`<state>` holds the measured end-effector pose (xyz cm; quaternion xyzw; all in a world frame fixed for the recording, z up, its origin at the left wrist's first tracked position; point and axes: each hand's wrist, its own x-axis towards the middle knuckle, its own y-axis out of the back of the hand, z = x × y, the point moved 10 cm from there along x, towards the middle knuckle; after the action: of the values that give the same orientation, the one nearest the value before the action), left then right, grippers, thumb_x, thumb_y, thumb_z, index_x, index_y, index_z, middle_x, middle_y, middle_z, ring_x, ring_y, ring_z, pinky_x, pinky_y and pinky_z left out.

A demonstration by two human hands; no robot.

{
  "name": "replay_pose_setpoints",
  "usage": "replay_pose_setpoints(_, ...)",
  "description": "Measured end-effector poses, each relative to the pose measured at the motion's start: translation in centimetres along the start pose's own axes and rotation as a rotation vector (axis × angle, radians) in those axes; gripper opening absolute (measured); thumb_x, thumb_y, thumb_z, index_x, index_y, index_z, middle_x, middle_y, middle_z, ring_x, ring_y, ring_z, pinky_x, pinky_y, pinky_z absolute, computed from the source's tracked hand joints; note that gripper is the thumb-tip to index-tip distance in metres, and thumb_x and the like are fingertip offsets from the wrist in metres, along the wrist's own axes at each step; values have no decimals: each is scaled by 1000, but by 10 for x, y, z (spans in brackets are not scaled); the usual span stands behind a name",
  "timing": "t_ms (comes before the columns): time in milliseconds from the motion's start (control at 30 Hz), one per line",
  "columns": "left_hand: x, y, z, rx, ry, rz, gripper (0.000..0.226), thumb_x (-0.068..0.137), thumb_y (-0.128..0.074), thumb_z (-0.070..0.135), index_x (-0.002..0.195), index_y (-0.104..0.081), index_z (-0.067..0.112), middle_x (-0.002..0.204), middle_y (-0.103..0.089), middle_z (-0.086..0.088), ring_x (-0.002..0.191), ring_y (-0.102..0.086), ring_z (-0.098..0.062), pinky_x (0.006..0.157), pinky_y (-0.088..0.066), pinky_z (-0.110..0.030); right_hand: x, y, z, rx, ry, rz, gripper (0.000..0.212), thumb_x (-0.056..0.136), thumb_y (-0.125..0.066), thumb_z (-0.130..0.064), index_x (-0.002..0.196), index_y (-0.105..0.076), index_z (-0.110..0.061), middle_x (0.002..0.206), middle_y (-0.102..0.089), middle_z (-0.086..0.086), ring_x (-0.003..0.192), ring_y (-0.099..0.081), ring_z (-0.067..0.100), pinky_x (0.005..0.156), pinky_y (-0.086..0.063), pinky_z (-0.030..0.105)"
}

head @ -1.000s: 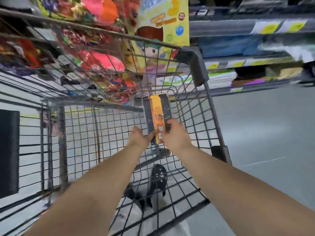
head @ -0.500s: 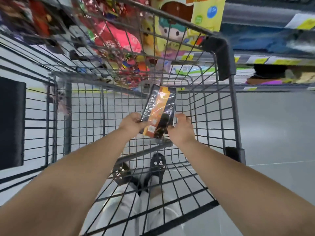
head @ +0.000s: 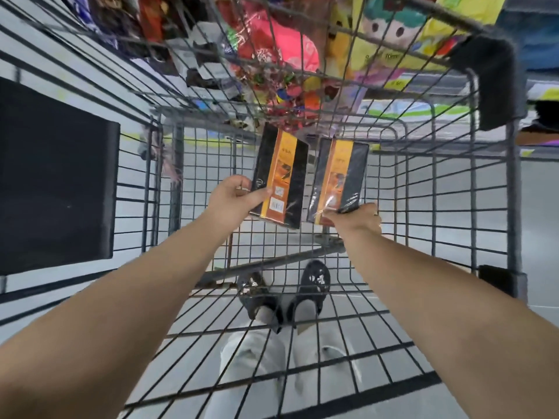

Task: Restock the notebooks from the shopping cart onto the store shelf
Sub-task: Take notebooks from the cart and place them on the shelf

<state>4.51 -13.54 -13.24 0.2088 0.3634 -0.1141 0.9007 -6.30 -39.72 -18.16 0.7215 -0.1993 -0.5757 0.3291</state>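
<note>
Both my arms reach down into a grey wire shopping cart (head: 447, 207). My left hand (head: 233, 198) grips the lower left corner of a black notebook with an orange band (head: 281, 176), thumb on its cover. My right hand (head: 357, 217) pinches the lower edge of a second black and orange notebook (head: 340, 176), wrapped in clear film. The two notebooks are held upright side by side, a small gap between them, above the cart's floor. The store shelf (head: 541, 95) shows only at the upper right, past the cart's corner.
A black panel (head: 54, 176) hangs on the cart's left wall. Colourful packaged goods (head: 281, 55) and a yellow cartoon pack (head: 393, 31) show through the cart's far end. Grey floor (head: 541, 207) lies to the right. My dark shoes (head: 284, 291) show below the cart's mesh.
Both hands held one stack of notebooks together. They have moved apart, and each hand now holds its own notebook, lifted higher. The view has tilted further down into the cart.
</note>
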Motion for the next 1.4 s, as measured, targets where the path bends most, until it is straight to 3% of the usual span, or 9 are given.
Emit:
replay_pose_setpoints(200, -24, 13, 29, -11, -36, 14, 32, 81, -74, 31, 80, -48, 12, 78, -64, -4, 67, -54, -16, 58, -40, -19, -21, 6, -12, 198, 46, -127, 60, 78, -75, -29, 123, -42, -6, 116, -60, 12, 89, -57, 26, 76, -48, 33)
replay_pose_setpoints(500, -124, 43, 116, -39, -134, 26, 44, 78, -71, 47, 69, -37, 20, 71, -41, -1, 68, -39, -18, 68, -33, -35, -140, 89, -37, 588, 246, -239, 16, 82, -71, -20, 91, -57, -19, 82, -63, 4, 70, -56, 21, 64, -46, 27)
replay_pose_setpoints(600, -172, 44, 153, -2, -232, 2, 39, 80, -68, 51, 76, -46, 19, 73, -43, 3, 71, -44, -17, 66, -36, -35, -188, 129, -29, 731, 307, -211, 8, 85, -67, -15, 90, -62, -14, 70, -61, 8, 49, -48, 17, 40, -37, 20)
replay_pose_setpoints(733, -221, 49, 191, 47, -351, -11, 54, 82, -63, 56, 112, -52, 12, 107, -56, -3, 96, -55, -21, 76, -45, -32, -239, 190, -5, 847, 397, -55, 10, 82, -71, -19, 84, -63, -14, 50, -54, -5, 37, -47, 6, 39, -35, 19)
replay_pose_setpoints(867, -259, 42, 237, 66, -499, -93, 69, 87, -60, 49, 129, -46, -4, 107, -55, -21, 98, -56, -31, 58, -44, -20, -275, 245, 31, 1014, 414, 83, 32, 80, -74, -28, 102, -63, -7, 69, -60, -1, 43, -50, 4, 39, -38, 17)
replay_pose_setpoints(967, -280, 23, 269, 103, -576, -149, 63, 87, -57, 54, 129, -51, 8, 118, -60, -5, 110, -56, -23, 87, -46, -33, -289, 287, 56, 1087, 424, 162, 40, 81, -73, -30, 110, -59, -6, 72, -60, 1, 42, -49, 7, 40, -39, 21)
replay_pose_setpoints(1133, -305, -37, 307, 172, -665, -238, 53, 86, -51, 58, 107, -66, 12, 96, -72, -5, 89, -68, -27, 72, -53, -35, -302, 352, 104, 1120, 481, 304, 21, 88, -66, -20, 103, -60, -7, 61, -56, -3, 40, -44, 8, 39, -37, 20)
replay_pose_setpoints(1233, -324, -84, 321, 175, -690, -263, 42, 88, -52, 54, 85, -69, 16, 80, -73, 1, 80, -68, -21, 77, -53, -37, -294, 386, 138, 1156, 486, 336, 13, 88, -65, -17, 98, -61, -11, 67, -60, 1, 45, -45, 10, 42, -39, 20)
replay_pose_setpoints(1400, -339, -175, 329, 180, -682, -279, 43, 86, -57, 53, 89, -66, 11, 83, -73, -4, 79, -67, -23, 79, -53, -41, -242, 438, 205, 1108, 435, 384, 19, 85, -68, -18, 99, -62, -6, 73, -62, 7, 48, -46, 14, 43, -39, 22)
